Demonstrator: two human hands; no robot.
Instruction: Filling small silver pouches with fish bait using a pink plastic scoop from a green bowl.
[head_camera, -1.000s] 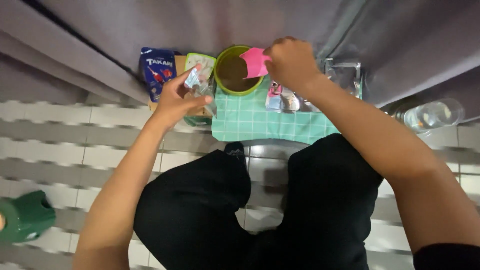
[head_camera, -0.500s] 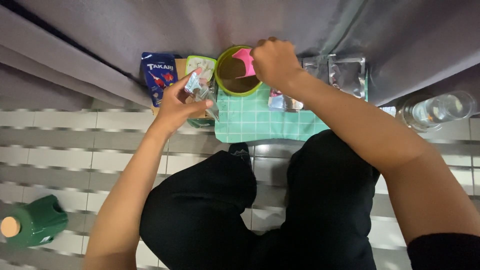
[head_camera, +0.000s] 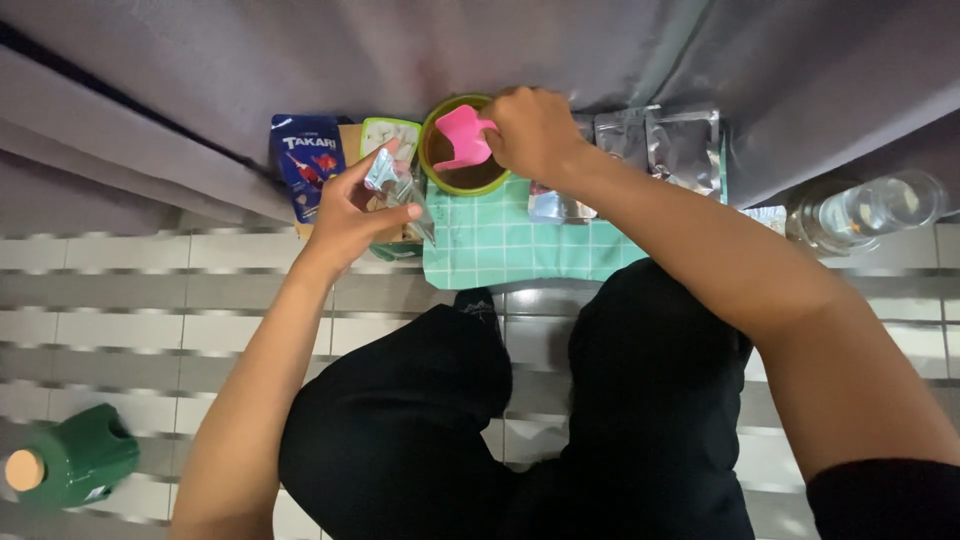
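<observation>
Over the green bowl (head_camera: 463, 150) at the far edge of the checked green cloth (head_camera: 520, 245), the right hand (head_camera: 532, 130) is closed around a pink scoop (head_camera: 462, 138). Just left, the left hand (head_camera: 352, 205) pinches a small clear packet (head_camera: 390, 178). Beyond it lie a dark blue pouch (head_camera: 305, 160) and a pale green packet (head_camera: 392, 135); silver foil pouches (head_camera: 665, 145) sit to the right.

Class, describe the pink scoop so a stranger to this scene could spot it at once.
Find the mint-green checked cloth on the tiled floor by the grey curtain. At its far edge stands a round green bowl. Over it the right hand holds the flat pink plastic scoop, the only pink thing among the silvery pouches.
</observation>
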